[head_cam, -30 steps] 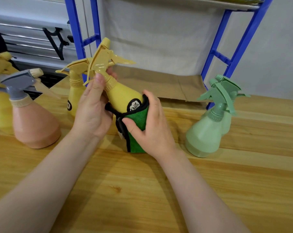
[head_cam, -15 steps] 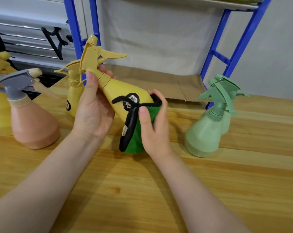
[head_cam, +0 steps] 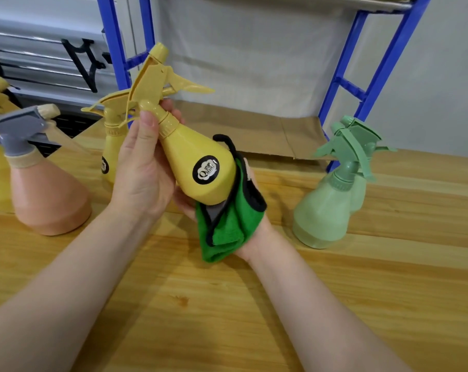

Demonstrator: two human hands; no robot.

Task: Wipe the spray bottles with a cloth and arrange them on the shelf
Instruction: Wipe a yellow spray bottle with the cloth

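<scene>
While left hand [head_cam: 144,170] grips it: tilted yellow bottle [head_cam: 198,167], right hand [head_cam: 251,237] cupping green cloth [head_cam: 227,232].

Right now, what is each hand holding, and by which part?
The left hand grips the yellow spray bottle by its neck, below the trigger. The right hand holds the folded green cloth under the bottle's base.
</scene>
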